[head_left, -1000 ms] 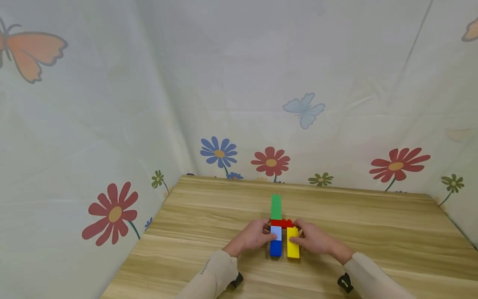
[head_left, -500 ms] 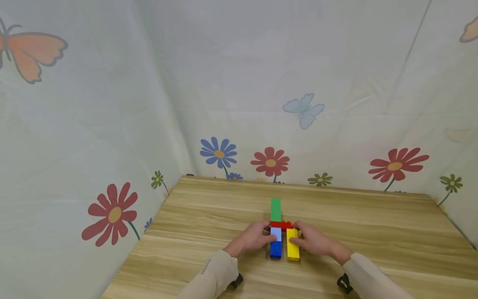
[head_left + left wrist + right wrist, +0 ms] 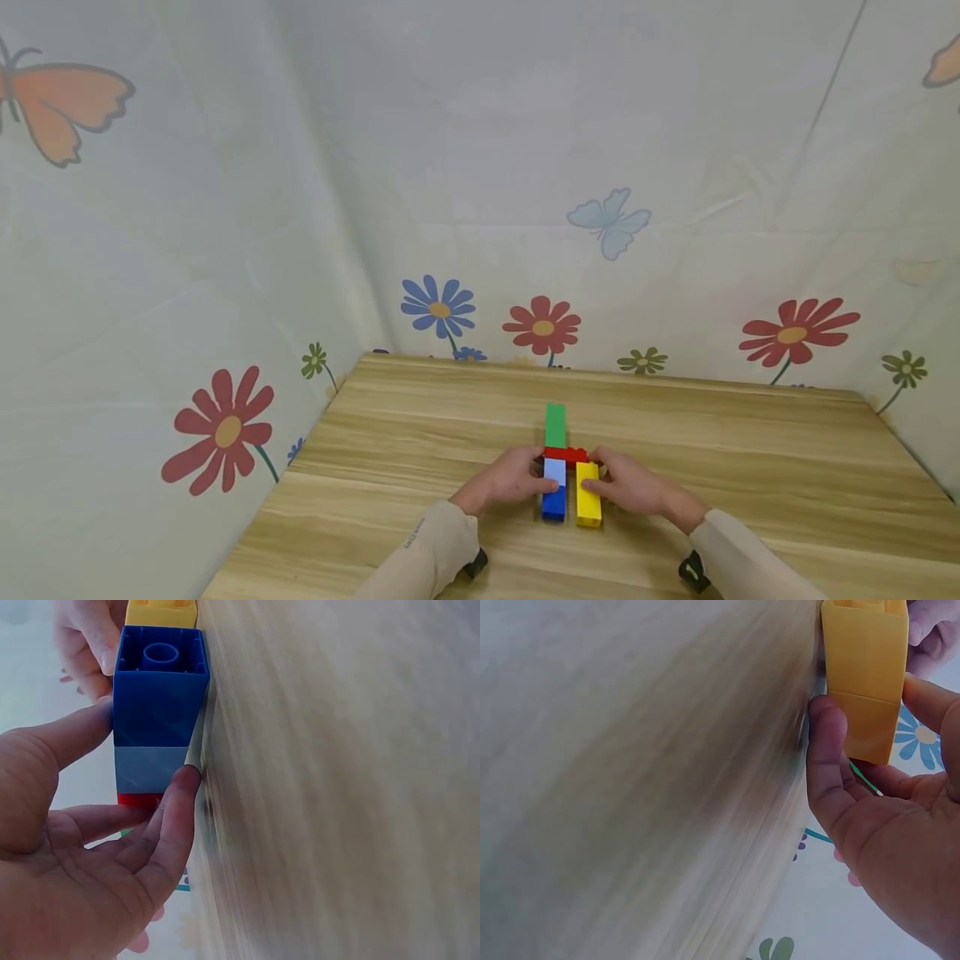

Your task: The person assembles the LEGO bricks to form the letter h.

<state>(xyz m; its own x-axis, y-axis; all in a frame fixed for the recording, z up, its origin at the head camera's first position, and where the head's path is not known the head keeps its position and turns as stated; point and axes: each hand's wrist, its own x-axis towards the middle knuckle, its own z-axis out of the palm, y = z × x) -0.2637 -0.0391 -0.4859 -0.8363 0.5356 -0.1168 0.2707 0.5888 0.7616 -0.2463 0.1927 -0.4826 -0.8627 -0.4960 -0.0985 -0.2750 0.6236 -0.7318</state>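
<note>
A toy brick figure lies between my hands. Its green stack [image 3: 555, 425] points away from me, and a red brick [image 3: 566, 455] runs crosswise below it. From the red brick's left part a light blue brick [image 3: 554, 470] and a dark blue brick [image 3: 553, 504] extend toward me; a yellow pair of bricks [image 3: 588, 495] extends alongside on the right. My left hand [image 3: 512, 477] holds the blue leg, thumb against the dark blue brick and fingers along the other side. My right hand [image 3: 633, 481] holds the yellow leg between thumb and fingers. The fingers behind the bricks are partly hidden.
The wood-grained table [image 3: 420, 408] extends around the figure on all sides. A white cloth [image 3: 480, 167] printed with flowers and butterflies stands behind the table and along its left side. Dark wrist straps [image 3: 476, 564] show below both sleeves.
The brick figure has shifted slightly toward me. Its green end looks shorter, and the studs at its tip no longer show. Both hands keep their hold and have hardly moved.
</note>
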